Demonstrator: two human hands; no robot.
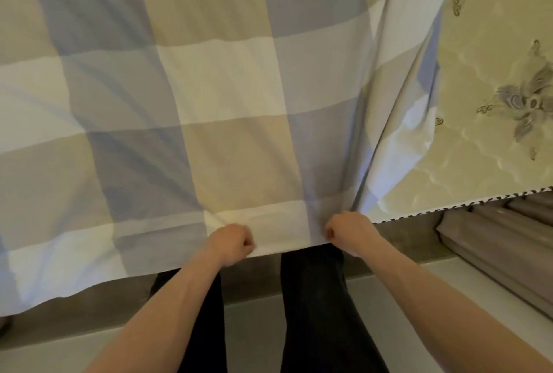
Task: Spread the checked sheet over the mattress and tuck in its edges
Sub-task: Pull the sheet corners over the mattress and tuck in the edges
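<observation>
Checked sheet (209,88) cut off top and left, most of mattress (490,73) hidden beneath it, fingertips curled out of sight.

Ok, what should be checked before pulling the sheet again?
1. Left hand fisted on the checked sheet hem: ok.
2. Right hand fisted on the hem: ok.
3. Sheet covers the whole mattress: not ok, the right part is bare.
4. Sheet lies flat: not ok, a long fold runs up from the right hand.
5. Near edge tucked in: not ok, it hangs loose over the side.
6. Far edge tucked in: cannot tell, out of view.
</observation>
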